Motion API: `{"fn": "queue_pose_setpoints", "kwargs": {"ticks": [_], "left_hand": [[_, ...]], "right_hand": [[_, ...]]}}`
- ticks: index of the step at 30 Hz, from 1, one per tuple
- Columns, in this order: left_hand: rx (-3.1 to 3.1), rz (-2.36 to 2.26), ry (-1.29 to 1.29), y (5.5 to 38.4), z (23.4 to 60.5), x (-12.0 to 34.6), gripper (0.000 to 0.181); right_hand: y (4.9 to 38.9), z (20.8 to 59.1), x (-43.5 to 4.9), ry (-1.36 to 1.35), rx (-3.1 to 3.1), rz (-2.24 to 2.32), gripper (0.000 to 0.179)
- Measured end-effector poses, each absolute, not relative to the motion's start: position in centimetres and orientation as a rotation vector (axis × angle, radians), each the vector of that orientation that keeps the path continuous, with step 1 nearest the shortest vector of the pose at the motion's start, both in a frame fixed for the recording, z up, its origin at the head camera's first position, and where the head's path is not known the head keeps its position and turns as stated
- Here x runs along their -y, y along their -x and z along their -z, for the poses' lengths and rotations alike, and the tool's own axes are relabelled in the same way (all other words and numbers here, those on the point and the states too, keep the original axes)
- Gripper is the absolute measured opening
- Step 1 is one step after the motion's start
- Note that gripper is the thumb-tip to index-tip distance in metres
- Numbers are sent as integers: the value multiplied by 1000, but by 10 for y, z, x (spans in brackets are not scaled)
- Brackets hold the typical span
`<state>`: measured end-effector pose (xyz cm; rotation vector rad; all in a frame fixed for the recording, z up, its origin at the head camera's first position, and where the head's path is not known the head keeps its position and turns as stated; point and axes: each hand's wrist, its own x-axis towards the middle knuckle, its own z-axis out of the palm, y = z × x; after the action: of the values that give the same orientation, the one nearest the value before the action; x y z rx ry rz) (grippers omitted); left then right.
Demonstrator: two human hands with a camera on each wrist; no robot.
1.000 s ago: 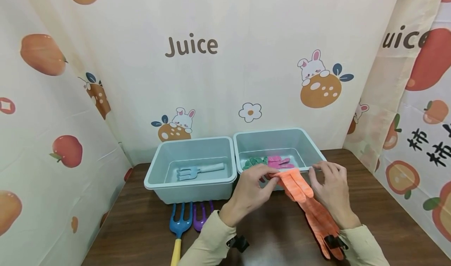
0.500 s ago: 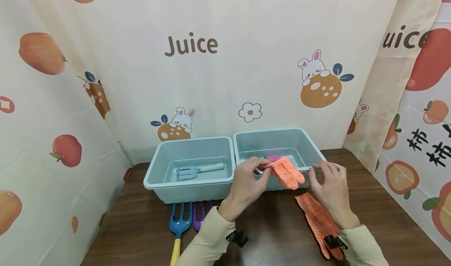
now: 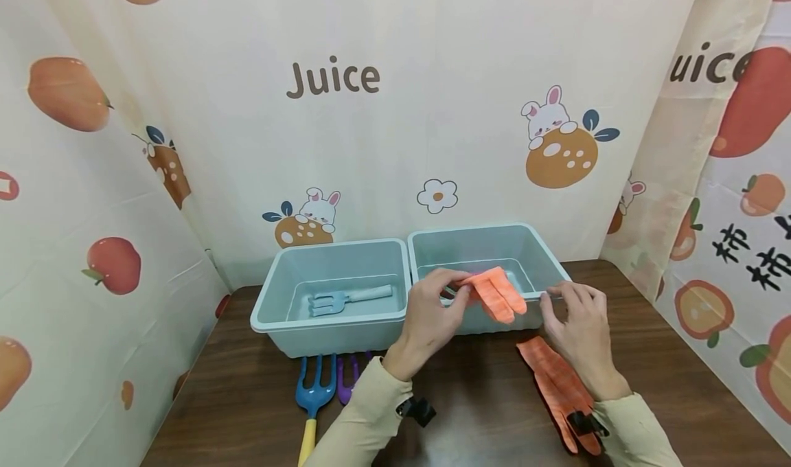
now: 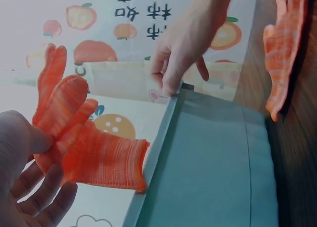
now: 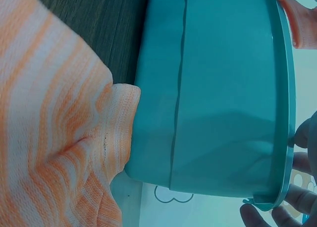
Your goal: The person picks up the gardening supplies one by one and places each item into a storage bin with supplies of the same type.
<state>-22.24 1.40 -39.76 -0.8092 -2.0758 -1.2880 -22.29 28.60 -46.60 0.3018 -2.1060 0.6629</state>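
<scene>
My left hand (image 3: 429,316) pinches an orange knitted glove (image 3: 497,295) between thumb and fingers, over the front rim of the right light-blue plastic bin (image 3: 519,321). In the left wrist view, the glove's cuff (image 4: 119,162) reaches that rim and its fingers point up and away. My right hand (image 3: 577,329) grips the same bin's rim at the front right corner. A second orange glove (image 3: 556,388) lies on the table, partly under my right wrist. Inside the right bin, the pink and green gloves seen earlier are mostly hidden behind my left hand and the held glove.
A left light-blue bin (image 3: 340,340) stands against the right one, holding a pale blue toy fork (image 3: 334,303). In front lie a blue fork with a yellow handle (image 3: 315,391) and a purple fork (image 3: 346,384), partly behind my sleeve. A printed curtain (image 3: 383,137) hangs behind.
My left hand has lifted the upper orange glove off the other one and carried it left and up to the bin's front rim. My right hand stays on the rim.
</scene>
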Motion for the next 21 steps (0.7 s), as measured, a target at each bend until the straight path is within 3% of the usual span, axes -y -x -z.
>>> {"fn": "queue_pose_setpoints", "kwargs": {"ticks": [21], "left_hand": [[2070, 1338, 738, 234, 398, -12, 13]], "right_hand": [[221, 465, -287, -270, 2132, -672, 12]]}}
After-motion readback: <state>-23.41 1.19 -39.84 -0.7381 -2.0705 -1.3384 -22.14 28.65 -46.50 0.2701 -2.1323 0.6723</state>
